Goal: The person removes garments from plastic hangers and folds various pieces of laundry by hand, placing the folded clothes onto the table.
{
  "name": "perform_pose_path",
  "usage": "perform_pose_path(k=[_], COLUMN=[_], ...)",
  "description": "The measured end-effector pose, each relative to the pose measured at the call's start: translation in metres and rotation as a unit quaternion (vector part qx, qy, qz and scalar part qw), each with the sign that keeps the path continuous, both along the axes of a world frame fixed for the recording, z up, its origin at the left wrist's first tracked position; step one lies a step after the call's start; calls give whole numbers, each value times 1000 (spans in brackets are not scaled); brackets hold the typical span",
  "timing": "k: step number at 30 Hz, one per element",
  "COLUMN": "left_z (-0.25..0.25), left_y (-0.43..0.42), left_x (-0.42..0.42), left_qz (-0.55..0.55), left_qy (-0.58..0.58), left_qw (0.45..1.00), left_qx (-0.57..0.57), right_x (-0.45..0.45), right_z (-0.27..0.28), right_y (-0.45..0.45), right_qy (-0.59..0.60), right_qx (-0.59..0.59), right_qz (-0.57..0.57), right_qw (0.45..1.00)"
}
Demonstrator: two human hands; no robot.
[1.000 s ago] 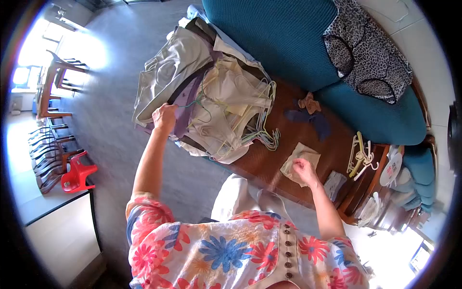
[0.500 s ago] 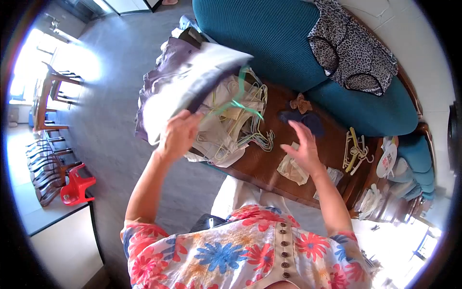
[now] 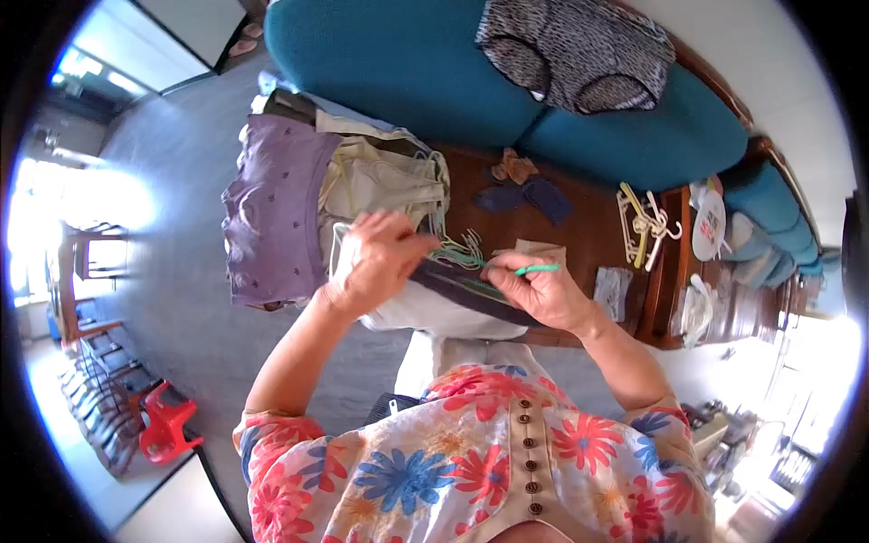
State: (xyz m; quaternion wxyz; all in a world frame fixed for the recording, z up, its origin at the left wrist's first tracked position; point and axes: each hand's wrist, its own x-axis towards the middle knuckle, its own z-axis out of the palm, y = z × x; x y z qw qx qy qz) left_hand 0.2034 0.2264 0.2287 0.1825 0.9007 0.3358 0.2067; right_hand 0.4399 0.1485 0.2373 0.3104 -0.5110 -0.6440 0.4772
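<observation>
White, dark-edged garment (image 3: 434, 310), green hanger (image 3: 539, 269) pinched in right hand (image 3: 547, 297), left hand (image 3: 373, 260) half-curled, its hold unclear through blur

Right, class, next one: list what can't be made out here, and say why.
All in the head view:
- left hand: fingers blurred
- green hanger: partly hidden by the right hand
- beige cloth: partly behind that hand
- spotted garment: cut off by the top edge
- white disc: print too small to read

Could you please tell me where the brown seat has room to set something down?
The brown seat is bare between the navy cloth and the hangers, with a narrower strip between that cloth and the clothes pile. It is crowded under the pile and around the left hand and right hand.
</observation>
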Motion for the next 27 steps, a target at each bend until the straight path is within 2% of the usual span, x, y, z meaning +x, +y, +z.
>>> perform_pose_path(k=[2,5,6,7,9,11,14,17,18,20,21,23,25,26,27], left_z=[-15,-25,-21,-21,-29,-15,1,-9,-14,-22,-23,-28,-40,-40,-39], left_y=[12,7,1,-5,-10,-23,-50,-67,-73,-78,-80,-95,-111,-119,-128], left_x=[8,29,38,45,54,72,107,133,144,164,176,200,217,224,234], left_qz=[26,63,48,32,-16,-67,-90,-111,-73,-1,35,60,107,97,63], left_qy=[11,55,77,99,105,87,82,74,54,39,30,-8,-59,-64,-64], left_qw=[998,993,994,994,989,981,963,956,958,909,875,851,830,810,826], left_qx=[61,82,55,30,-98,-160,-242,-261,-271,-415,-482,-522,-544,-575,-557], right_x=[13,32,39,47,61,79,121,162,178,206,221,261,312,337,363], right_z=[1,-5,-6,-10,-15,-11,-20,-21,-19,-10,-4,7,9,9,8], right_y=[-13,-41,-49,-56,-73,-89,-117,-150,-161,-187,-200,-228,-256,-268,-280], right_qy=[19,-25,-63,-77,-73,-48,-30,4,8,-3,73,218,389,450,504], right_qx=[-62,-45,-12,-51,14,2,19,33,33,35,-29,-161,-84,-22,39], right_qz=[-66,-129,-144,-137,-151,-161,-168,-162,-155,-150,-204,-292,-411,-477,-534], right_qw=[996,990,987,986,986,986,985,986,987,988,976,917,820,754,678])
